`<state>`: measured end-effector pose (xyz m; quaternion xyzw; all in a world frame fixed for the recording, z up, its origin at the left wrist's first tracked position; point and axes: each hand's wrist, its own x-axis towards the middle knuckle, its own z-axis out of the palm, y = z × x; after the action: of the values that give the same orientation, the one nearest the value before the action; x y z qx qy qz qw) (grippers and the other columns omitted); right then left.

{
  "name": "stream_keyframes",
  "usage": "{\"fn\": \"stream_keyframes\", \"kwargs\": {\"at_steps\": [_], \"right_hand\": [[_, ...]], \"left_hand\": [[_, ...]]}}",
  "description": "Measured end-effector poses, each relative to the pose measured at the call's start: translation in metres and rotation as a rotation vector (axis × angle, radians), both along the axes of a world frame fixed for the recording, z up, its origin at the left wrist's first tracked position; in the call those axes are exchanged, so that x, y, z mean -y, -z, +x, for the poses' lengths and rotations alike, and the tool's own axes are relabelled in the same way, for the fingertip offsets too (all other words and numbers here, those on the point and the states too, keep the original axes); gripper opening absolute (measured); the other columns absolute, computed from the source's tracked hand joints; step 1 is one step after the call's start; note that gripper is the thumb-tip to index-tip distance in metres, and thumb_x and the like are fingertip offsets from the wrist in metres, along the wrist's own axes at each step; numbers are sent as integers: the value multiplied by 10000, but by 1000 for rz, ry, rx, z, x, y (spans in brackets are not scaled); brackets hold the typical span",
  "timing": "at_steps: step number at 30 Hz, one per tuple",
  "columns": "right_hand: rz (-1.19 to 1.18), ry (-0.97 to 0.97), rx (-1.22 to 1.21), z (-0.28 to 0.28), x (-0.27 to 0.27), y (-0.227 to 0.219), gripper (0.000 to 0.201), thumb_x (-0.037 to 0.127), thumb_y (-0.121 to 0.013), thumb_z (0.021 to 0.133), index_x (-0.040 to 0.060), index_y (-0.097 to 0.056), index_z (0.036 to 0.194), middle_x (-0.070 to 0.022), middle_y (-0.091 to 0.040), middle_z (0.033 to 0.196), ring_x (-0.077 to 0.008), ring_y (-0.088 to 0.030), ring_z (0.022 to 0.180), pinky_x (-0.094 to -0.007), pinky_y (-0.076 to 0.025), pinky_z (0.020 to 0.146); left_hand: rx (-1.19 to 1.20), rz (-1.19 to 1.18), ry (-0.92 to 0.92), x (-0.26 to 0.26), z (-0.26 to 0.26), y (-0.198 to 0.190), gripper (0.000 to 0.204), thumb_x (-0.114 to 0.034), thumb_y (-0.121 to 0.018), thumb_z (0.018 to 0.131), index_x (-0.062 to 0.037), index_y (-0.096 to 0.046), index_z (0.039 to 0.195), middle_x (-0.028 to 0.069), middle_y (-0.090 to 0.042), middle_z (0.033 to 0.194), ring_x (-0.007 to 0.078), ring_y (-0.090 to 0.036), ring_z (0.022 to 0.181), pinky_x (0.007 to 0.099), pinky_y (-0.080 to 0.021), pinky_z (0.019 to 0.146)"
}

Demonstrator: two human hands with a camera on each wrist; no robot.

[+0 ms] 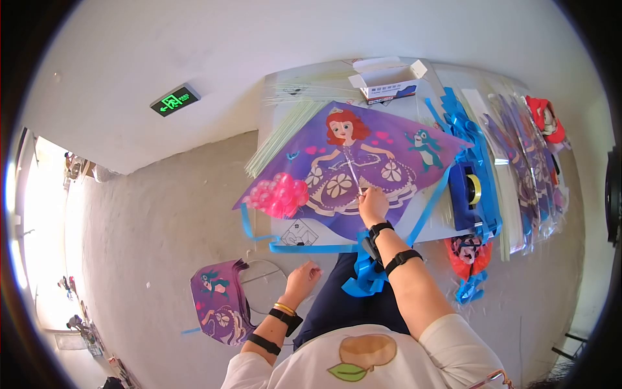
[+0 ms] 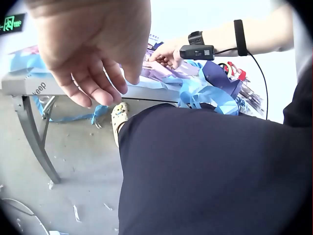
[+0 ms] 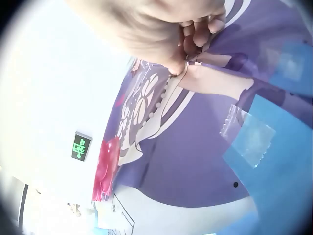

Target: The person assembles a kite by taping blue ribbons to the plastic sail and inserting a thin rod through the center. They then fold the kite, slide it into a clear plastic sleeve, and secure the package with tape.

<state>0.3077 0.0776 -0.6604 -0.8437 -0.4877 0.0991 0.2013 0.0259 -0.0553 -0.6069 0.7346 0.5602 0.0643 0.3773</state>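
A purple diamond kite [image 1: 337, 174] printed with a princess lies spread over the table, with blue ribbon tails [image 1: 311, 248] at its lower edges. My right hand [image 1: 374, 207] pinches the kite near the bottom middle of the printed dress. In the right wrist view, the kite sheet [image 3: 186, 161] rises in a fold at the fingers, and clear tape [image 3: 255, 139] holds a blue ribbon [image 3: 281, 169] on it. My left hand [image 1: 302, 282] hangs in front of the table edge with relaxed fingers, holding nothing. In the left wrist view, those fingers [image 2: 95, 85] hang loosely bent.
Thin pale rods [image 1: 288, 133] and an opened white box [image 1: 389, 83] lie at the back. A blue tape dispenser [image 1: 463, 194], blue ribbon [image 1: 486, 175] and plastic-wrapped kites [image 1: 528, 172] are on the right. A stack of printed kites [image 1: 220, 303] sits low at the left.
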Motion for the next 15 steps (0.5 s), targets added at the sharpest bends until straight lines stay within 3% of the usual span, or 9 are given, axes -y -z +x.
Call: {"fn": "stream_keyframes", "kwargs": {"at_steps": [1,3,4,7,9,11,12,14,15], "right_hand": [[6,-2,0,2,-2,0,174,235,-756,851,96,-669,910,-120,-628,1017,-337,-650,954,-467,-535,788],[35,117,-263,11,-7,-5,162,225,-743,845,80,-683,884,-124,-677,936,-345,-680,874,-468,-542,731],[161,78,-327,19,-6,-21,173,225,-734,839,65,-682,875,-133,-704,842,-358,-690,795,-460,-540,688],[318,-10,-735,45,3,-92,194,194,-744,847,26,-647,844,-113,-684,729,-239,-684,625,-400,-524,572],[389,-69,-773,57,30,-164,155,138,-749,869,15,-657,846,-38,-659,724,-100,-609,659,-283,-478,588],[513,-235,-556,86,61,-183,152,127,-725,880,2,-639,867,-60,-651,702,-134,-612,596,-293,-470,542],[413,-165,-755,86,92,-226,153,109,-732,860,0,-627,877,-56,-619,713,-135,-585,626,-299,-469,583],[561,-334,-322,112,154,-264,95,1,-684,844,6,-596,879,-81,-612,785,-185,-599,717,-306,-473,650],[534,-306,-259,122,174,-272,95,-26,-670,847,7,-584,871,-98,-608,803,-215,-600,718,-318,-480,668]], "left_hand": [[12,-4,5,1,-2,-1,198,-261,-681,925,-70,-646,962,109,-692,851,284,-679,781,401,-534,699],[28,-1,11,3,-2,-5,191,-255,-677,926,-70,-648,967,110,-694,861,285,-680,784,401,-536,702],[43,-3,19,4,-2,-8,185,-249,-672,927,-71,-650,972,111,-696,871,285,-681,787,400,-538,706],[110,25,53,4,-1,-16,178,-238,-671,926,-70,-652,980,107,-699,872,284,-683,789,397,-544,717],[160,47,73,3,0,-25,179,-236,-670,926,-72,-658,997,109,-703,885,286,-684,791,397,-546,720],[215,78,101,0,2,-35,182,-233,-669,926,-74,-665,1015,110,-708,897,289,-686,794,396,-548,724],[230,113,106,-2,2,-40,185,-222,-678,924,-74,-669,1034,105,-710,903,274,-684,782,382,-548,720],[276,178,111,-3,3,-59,190,-210,-687,922,-73,-674,1052,101,-713,909,259,-683,771,367,-547,716],[349,205,53,-13,4,-74,196,-200,-698,919,-70,-678,1065,87,-714,912,233,-679,769,348,-545,719]]}}
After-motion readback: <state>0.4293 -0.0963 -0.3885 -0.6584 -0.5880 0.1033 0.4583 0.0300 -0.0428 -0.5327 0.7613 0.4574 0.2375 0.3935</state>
